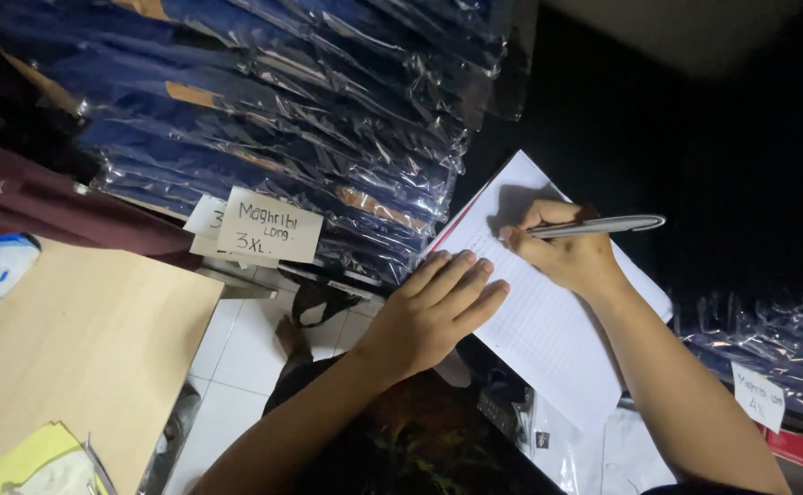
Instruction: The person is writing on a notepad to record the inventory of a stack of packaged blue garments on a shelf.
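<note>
A white lined notebook page [548, 321] lies tilted in front of me, partly lit. My left hand [433, 307] rests flat on its left edge, fingers together and stretched toward the page. My right hand [566, 247] grips a silver pen [598, 225] with the tip touching the upper part of the page. The pen's body points to the right.
A tall stack of dark blue garments in clear plastic bags [282, 119] stands at the upper left with handwritten paper size labels [268, 226] stuck to it. A light wooden tabletop [71, 348] is at the left. More bagged garments [768, 348] lie at the right. White floor tiles [236, 357] show below.
</note>
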